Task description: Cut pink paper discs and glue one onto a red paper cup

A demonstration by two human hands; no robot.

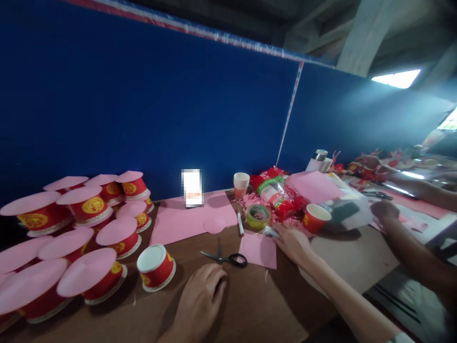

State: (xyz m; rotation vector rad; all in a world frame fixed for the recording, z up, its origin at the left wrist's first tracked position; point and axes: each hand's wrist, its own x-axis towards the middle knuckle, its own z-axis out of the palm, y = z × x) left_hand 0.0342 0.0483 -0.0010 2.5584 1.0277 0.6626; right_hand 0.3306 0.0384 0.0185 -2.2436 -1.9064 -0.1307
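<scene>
My left hand rests on the brown table with its fingers loosely curled in, and nothing shows in it. Just beyond it lie scissors with black handles, blades spread. My right hand reaches forward, its fingertips closed at a small clear-and-white object, whose kind I cannot make out. Under and beside that is a square of pink paper with a faint circle on it. A roll of tape and a white marker lie close by. An upturned red paper cup stands left of my left hand.
Several red cups topped with pink paper discs crowd the left side. Behind are a pink sheet, a pixelated bright object, a white cup, a red plastic bag and an orange cup. A co-worker's hand is at the right.
</scene>
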